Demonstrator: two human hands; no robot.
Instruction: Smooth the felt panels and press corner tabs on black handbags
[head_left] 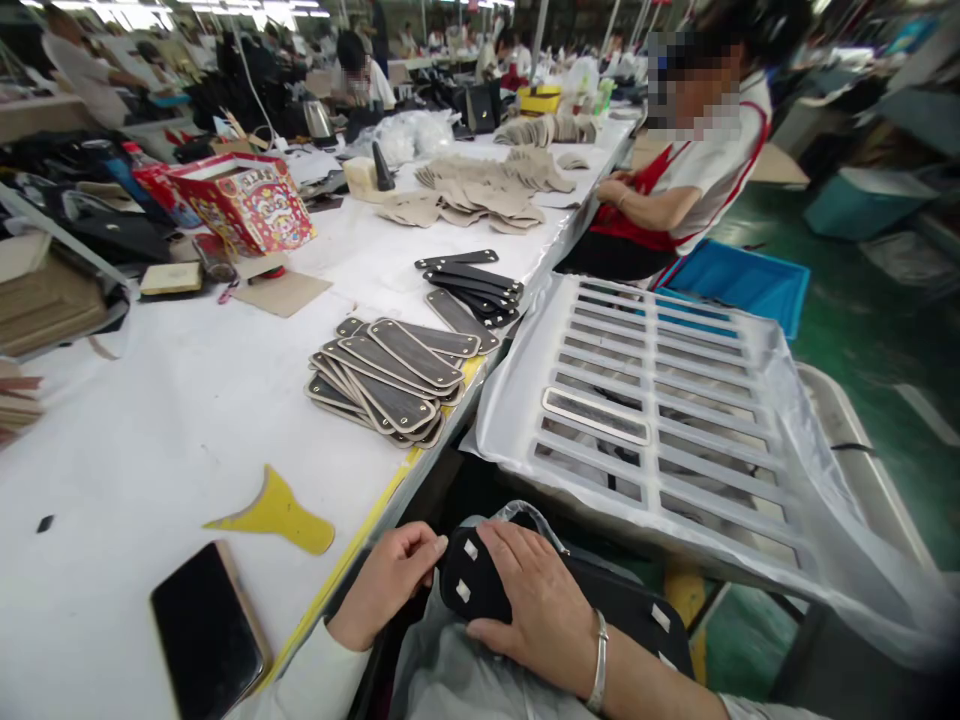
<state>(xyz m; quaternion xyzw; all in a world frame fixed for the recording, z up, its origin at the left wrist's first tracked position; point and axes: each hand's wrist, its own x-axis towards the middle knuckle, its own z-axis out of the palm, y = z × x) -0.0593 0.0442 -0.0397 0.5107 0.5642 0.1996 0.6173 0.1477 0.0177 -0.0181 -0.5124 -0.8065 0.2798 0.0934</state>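
A long black round-ended panel (484, 585) with small white tabs (660, 618) lies over the person's grey-clothed lap (465, 670), the right hand (536, 600) spread flat on it; the left hand (397, 580) pinches at the rounded end, its hold on the edge impossible to tell. Even palm pressure should steady such fingertip work. The rounded end points toward the white-topped table (187, 420), long axis slanting down rightward under the forearm (652, 660)
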